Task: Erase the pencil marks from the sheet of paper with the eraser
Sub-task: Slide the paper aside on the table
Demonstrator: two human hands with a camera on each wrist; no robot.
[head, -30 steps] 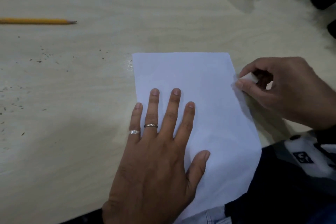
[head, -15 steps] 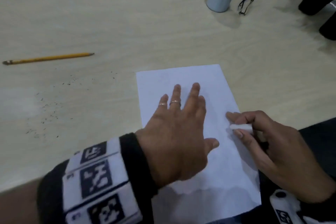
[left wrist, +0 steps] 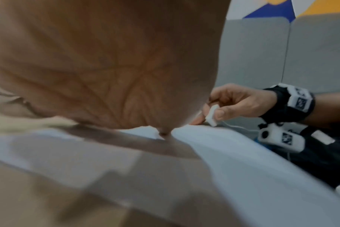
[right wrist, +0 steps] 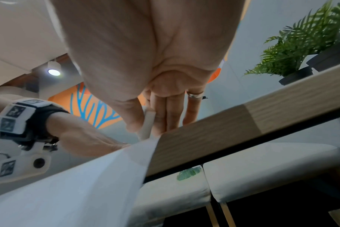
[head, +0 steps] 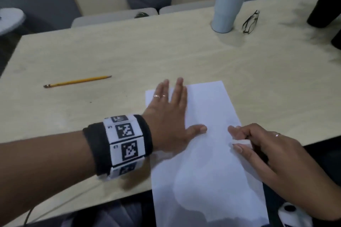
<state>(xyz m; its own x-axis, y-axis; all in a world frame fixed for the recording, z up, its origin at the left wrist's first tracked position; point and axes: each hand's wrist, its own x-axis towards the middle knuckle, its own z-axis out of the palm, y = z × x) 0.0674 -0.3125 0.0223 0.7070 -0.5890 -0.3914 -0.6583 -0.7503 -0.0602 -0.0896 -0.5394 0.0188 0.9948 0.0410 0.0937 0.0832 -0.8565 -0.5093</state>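
A white sheet of paper (head: pixel 208 120) lies on the pale wooden table (head: pixel 129 51), and its near end hangs past the table's front edge. No pencil marks show on it in any view. My left hand (head: pixel 171 114) lies flat on the sheet's left side, fingers straight and thumb spread. My right hand (head: pixel 258 145) pinches a small white eraser (head: pixel 241 142) between thumb and fingers at the sheet's right edge. In the left wrist view the eraser (left wrist: pixel 211 113) touches the paper (left wrist: pixel 243 153). The right wrist view shows the eraser (right wrist: pixel 147 124) upright above the sheet (right wrist: pixel 78 192).
A yellow pencil (head: pixel 77 81) lies on the table to the left. A pale tumbler (head: pixel 228 5) and folded glasses (head: pixel 251 22) stand at the back right, with dark plant pots (head: pixel 323 11) at the far right edge. Grey seats (right wrist: pixel 262 169) sit below the table.
The head camera has tilted up, showing more of the room. My left hand has slid toward the sheet's far left corner. My right hand with the eraser moved nearer along the right edge.
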